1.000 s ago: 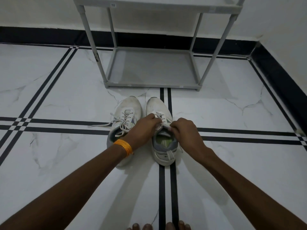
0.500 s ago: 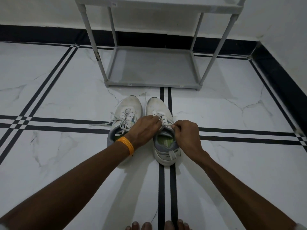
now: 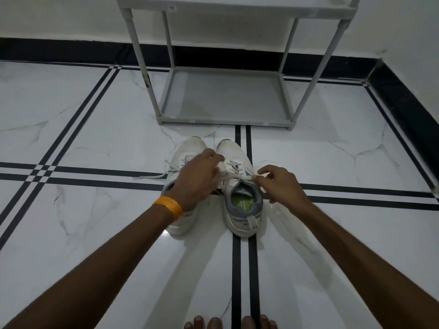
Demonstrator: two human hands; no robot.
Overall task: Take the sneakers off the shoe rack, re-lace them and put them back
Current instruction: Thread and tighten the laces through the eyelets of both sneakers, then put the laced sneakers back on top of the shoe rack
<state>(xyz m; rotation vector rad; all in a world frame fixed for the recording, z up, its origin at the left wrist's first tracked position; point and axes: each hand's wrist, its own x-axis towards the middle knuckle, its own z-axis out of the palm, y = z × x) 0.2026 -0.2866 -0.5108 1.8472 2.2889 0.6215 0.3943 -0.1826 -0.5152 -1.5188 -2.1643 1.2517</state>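
Two white sneakers stand side by side on the floor, toes toward the grey shoe rack (image 3: 223, 119). The right sneaker (image 3: 242, 210) has a grey collar and green insole. Its white lace (image 3: 231, 177) is stretched across the tongue between my hands. My left hand (image 3: 197, 179) covers most of the left sneaker (image 3: 192, 146) and pinches one end of that lace. My right hand (image 3: 282, 188) sits at the right side of the right sneaker, thumb and forefinger pinching the other end. The left sneaker's loose lace (image 3: 152, 176) trails onto the floor.
The rack's lower shelf (image 3: 225, 96) holds nothing visible. White marble floor with black stripes (image 3: 244, 269) surrounds the shoes. A black skirting and wall (image 3: 403, 96) close in at the right. My bare toes (image 3: 228, 324) show at the bottom edge.
My hands have pulled apart, the right one moving out to the right, drawing the right sneaker's lace taut across the tongue. The shoe opening is now uncovered.
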